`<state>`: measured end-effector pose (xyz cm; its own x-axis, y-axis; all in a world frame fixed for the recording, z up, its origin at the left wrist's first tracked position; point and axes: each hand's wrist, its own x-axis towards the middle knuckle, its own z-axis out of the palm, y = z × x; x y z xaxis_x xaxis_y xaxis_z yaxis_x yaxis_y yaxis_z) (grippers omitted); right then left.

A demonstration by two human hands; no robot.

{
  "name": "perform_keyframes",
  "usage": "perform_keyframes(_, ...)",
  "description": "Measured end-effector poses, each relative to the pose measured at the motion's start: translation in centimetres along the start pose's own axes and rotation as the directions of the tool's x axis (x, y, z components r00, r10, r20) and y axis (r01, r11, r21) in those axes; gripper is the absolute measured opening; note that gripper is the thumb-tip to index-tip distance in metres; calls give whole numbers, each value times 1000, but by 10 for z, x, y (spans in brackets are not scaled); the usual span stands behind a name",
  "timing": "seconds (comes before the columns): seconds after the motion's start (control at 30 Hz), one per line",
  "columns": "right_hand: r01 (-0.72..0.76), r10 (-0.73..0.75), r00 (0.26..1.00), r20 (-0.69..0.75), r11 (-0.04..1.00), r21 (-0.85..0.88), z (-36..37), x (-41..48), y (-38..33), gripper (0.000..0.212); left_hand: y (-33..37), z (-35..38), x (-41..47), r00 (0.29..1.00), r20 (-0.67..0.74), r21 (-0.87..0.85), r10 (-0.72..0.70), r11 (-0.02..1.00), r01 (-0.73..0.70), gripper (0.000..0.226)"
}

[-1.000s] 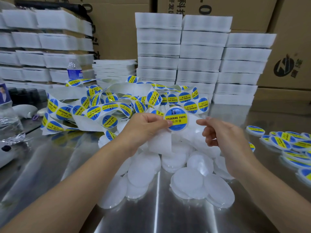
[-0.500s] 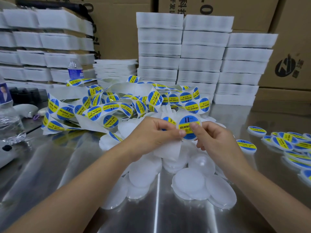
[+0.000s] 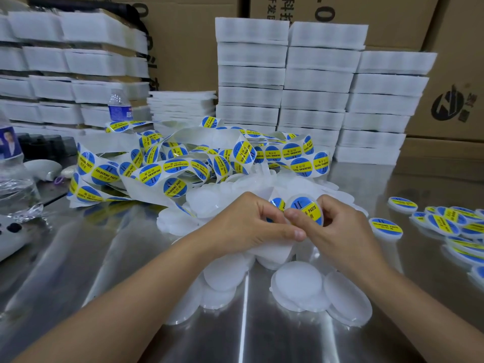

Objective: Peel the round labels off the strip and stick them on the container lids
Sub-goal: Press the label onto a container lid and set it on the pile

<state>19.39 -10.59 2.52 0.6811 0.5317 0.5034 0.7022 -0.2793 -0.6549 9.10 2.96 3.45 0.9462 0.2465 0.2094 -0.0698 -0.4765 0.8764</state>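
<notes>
Bright, even light falls from overhead. The steel table (image 3: 86,258) throws back long white glare streaks along its near edge. White stacks (image 3: 314,82) behind the table bow outward, and things at its far left look soft, perhaps blurred.

left hand (image 3: 250,227), right hand (image 3: 340,231): 2 | water bottles (image 3: 119,108) (image 3: 10,163): 2 | label strip (image 3: 150,174): 1 tangle | lids (image 3: 297,285): pile, uncountable
</notes>
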Motion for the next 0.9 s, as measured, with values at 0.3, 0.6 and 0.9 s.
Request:
perform_keyframes(0.3, 30, -35, 999, -31, 986, -165, -3, 2, -2, 76, 5, -3, -4, 1000, 10, 68, -13, 998, 12, 33)
perform_keyframes(0.6, 45, -47, 999, -12, 988, -148, -6, 6, -1, 81, 5, -3, -4, 999, 8, 38, -40, 998, 40, 33)
perform_keyframes(0.9, 48, -46, 999, 19, 984, -170, -7, 7, 2, 83, 9, -2, -6, 999, 18, -4, -45, 999, 45, 13)
